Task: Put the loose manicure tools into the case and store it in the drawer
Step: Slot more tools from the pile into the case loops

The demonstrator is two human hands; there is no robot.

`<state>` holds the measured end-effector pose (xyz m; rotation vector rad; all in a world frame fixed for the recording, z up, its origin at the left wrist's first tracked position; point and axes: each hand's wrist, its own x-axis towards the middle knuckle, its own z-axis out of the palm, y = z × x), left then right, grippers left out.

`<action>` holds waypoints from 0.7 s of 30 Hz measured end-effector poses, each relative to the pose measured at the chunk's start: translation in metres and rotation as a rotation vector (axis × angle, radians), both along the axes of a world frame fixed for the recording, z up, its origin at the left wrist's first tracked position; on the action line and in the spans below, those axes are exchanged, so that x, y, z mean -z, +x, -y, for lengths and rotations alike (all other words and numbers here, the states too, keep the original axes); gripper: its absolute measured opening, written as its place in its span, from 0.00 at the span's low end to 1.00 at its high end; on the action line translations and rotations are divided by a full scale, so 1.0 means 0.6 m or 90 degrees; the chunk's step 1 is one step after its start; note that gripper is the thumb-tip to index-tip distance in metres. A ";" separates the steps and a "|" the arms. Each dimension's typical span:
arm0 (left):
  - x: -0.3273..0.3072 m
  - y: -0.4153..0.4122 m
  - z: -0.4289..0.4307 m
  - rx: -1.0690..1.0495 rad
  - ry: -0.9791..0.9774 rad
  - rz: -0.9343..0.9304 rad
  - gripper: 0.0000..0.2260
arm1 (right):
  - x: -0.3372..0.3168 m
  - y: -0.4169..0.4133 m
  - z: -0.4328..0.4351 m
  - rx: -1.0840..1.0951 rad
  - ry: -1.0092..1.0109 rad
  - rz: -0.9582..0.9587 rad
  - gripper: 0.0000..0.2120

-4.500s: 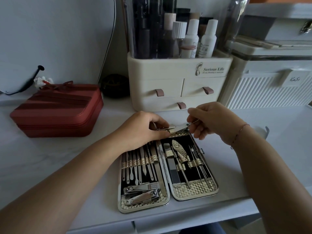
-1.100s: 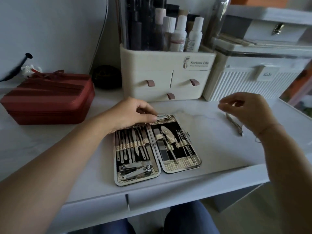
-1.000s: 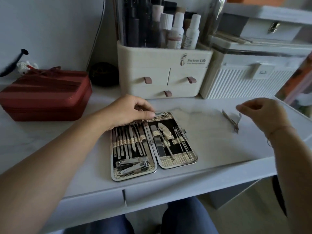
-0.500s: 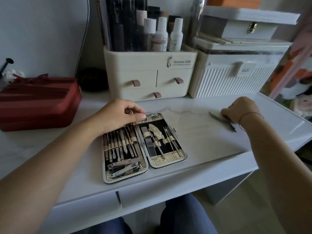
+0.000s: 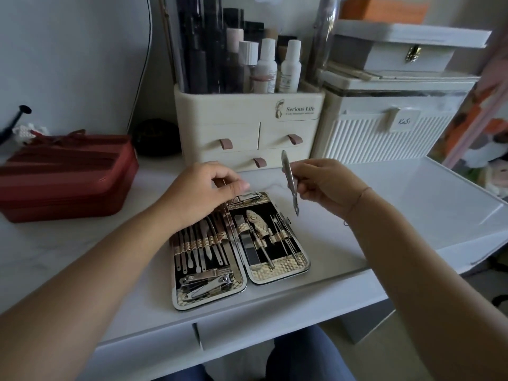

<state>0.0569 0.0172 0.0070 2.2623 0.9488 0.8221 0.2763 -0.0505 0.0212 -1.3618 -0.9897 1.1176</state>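
Head view: right hand [image 5: 324, 185] raised, fingers pinching nipper [image 5: 290, 180]; left hand [image 5: 203, 193] curled over case [image 5: 277, 273].

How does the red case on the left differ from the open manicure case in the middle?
The red case is zipped shut; the manicure case lies open flat in two halves. The red case is thick, boxy and plain red; the manicure case is thin, with a woven gold lining and rows of metal tools. Both rest on the white desk.

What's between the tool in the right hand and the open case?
Nothing visible. The right hand holds the metal tool in the air just above the top right corner of the open case. The left hand rests on the case's top edge, left of that path.
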 end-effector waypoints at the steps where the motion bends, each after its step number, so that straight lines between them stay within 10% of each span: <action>1: -0.001 0.001 0.002 0.009 0.002 -0.010 0.12 | 0.002 -0.002 -0.006 -0.007 -0.001 -0.039 0.05; 7: 0.004 0.007 0.007 0.060 -0.026 -0.093 0.19 | 0.013 0.005 -0.015 -0.040 0.009 -0.211 0.10; 21: 0.006 0.014 0.008 0.097 -0.045 -0.188 0.07 | 0.019 -0.007 -0.005 -0.153 0.063 -0.159 0.11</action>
